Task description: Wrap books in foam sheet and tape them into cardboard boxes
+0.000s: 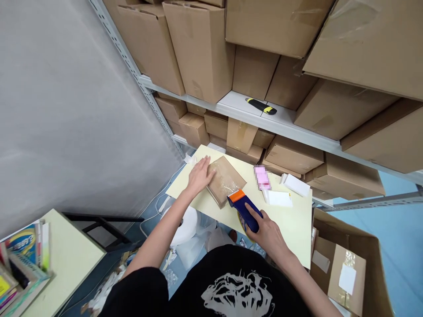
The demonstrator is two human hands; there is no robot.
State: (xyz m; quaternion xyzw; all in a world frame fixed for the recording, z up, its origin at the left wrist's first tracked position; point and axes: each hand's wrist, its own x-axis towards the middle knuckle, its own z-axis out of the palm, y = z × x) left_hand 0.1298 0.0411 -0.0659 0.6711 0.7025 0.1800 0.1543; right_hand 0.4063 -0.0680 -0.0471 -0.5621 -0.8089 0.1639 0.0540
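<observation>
A flat brown cardboard box [228, 169] lies on the pale yellow table [280, 229], with clear tape across its top. My left hand [199, 176] rests on the box's left edge, fingers stretched out and thumb on the top. My right hand [267, 229] is wrapped round the handle of a blue and orange tape dispenser [243, 207]. The dispenser's orange head touches the box's near right edge, where the tape runs. Part of the tape roll shows below the handle.
White paper slips [279, 198] and a blurred pink item [262, 177] lie right of the box. A utility knife [261, 106] sits on the shelf [231, 103] among cardboard boxes. An open carton [366, 246] with packed boxes stands at right. Books [24, 259] lie on a table at left.
</observation>
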